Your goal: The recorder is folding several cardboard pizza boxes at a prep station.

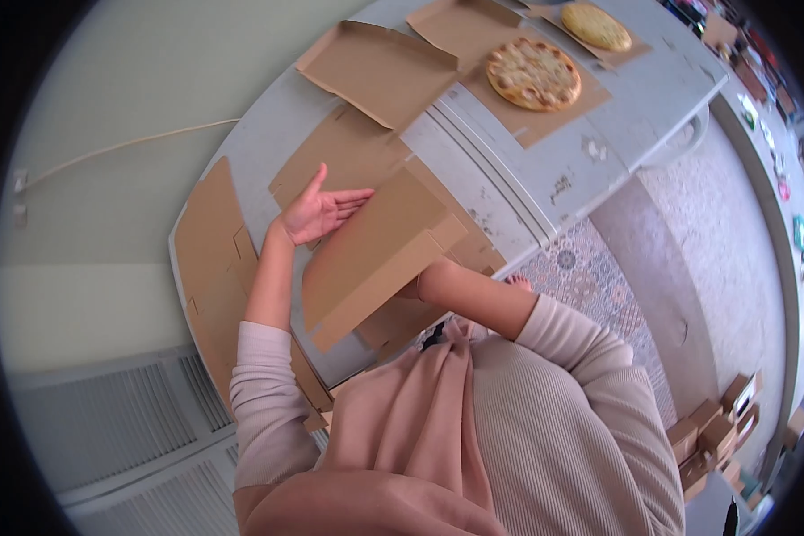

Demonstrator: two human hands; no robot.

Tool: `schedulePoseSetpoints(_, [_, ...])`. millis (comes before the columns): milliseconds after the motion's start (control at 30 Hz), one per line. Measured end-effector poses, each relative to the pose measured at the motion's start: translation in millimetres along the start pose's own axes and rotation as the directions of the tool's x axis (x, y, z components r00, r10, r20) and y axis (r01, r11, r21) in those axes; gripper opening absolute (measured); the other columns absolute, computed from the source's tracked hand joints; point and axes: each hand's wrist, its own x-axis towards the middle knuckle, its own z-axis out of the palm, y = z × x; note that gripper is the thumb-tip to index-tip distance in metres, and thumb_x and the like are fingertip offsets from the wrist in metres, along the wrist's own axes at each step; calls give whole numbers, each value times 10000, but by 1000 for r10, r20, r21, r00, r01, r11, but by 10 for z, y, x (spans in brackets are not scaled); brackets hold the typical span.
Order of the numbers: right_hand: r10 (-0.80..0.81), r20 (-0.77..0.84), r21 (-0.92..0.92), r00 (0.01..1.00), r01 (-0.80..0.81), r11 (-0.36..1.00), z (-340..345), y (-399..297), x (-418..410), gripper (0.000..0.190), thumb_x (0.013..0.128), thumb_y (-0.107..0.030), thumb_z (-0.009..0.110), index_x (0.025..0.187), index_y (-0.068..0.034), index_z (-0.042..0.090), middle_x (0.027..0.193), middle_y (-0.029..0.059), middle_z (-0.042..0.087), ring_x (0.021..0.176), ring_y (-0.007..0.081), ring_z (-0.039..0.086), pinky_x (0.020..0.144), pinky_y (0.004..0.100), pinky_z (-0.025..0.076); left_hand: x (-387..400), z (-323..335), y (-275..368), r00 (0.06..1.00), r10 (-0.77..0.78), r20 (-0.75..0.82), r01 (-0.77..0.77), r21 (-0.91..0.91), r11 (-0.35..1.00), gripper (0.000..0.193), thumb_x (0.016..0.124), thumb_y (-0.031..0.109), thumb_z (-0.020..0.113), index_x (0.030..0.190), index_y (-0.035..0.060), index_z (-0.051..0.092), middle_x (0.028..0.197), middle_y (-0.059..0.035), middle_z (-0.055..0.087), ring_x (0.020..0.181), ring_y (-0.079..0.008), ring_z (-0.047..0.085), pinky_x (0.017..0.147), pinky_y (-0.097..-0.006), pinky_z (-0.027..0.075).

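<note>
A brown cardboard box blank (382, 231), with a raised, partly folded panel, slants across the white table before me. My left hand (318, 214) is palm up at its left side, thumb spread, its fingertips at the panel's edge. My right hand (410, 289) reaches under the raised panel; only its wrist area shows, and the fingers are hidden. Further cardboard (338, 151) lies flat beyond the panel. At the back, an open cardboard box tray (385, 70) has upturned edges. A pizza (534, 74) rests on cardboard to its right.
Flat cardboard blanks (208, 228) lie along the table's left end. Another pizza (596, 27) on cardboard is at the far right of the table (616, 127). A cord hangs along the wall at left. Small brown boxes (717, 432) are stacked at lower right. A bare foot (519, 282) shows beside the table.
</note>
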Motion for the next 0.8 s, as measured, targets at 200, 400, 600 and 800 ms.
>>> schedulePoseSetpoints(200, [238, 314, 580, 919, -384, 718, -1043, 505, 206, 647, 760, -163, 494, 1348, -196, 225, 945, 96, 599, 862, 236, 584, 711, 341, 457, -3, -137, -136, 945, -100, 312, 131, -81, 988, 828, 826, 643, 128, 1295, -20, 288, 1314, -141, 355, 1196, -211, 369, 997, -307, 276])
schedulePoseSetpoints(400, [188, 166, 482, 968, -246, 841, -664, 290, -110, 577, 706, -64, 468, 1268, -15, 347, 1033, 142, 554, 1002, 261, 508, 845, 351, 414, -96, 306, 31, 983, -129, 130, 111, 138, 984, 816, 830, 638, 134, 1317, -9, 233, 1337, -137, 318, 1214, -210, 342, 1007, -307, 256])
schedulePoseSetpoints(600, [304, -264, 205, 915, -255, 945, -355, -64, -435, 465, 703, -98, 497, 1157, 0, 475, 1220, 98, 446, 1180, 212, 344, 1007, 343, 254, -85, 673, 0, 996, -90, -22, 93, 299, 950, 808, 834, 633, 139, 1338, 3, 177, 1359, -134, 281, 1231, -209, 316, 1017, -307, 236])
schedulePoseSetpoints(800, [427, -154, 976, 891, 206, -77, 379, -241, -44, 434, 760, -214, 487, 1183, -113, 476, 1273, 88, 392, 1191, 215, 342, 984, 362, 264, -49, 574, -277, 1000, 17, 2, -16, 396, 918, 756, 855, 596, 107, 1362, 36, 106, 1386, -109, 229, 1272, -192, 228, 1042, -298, 155])
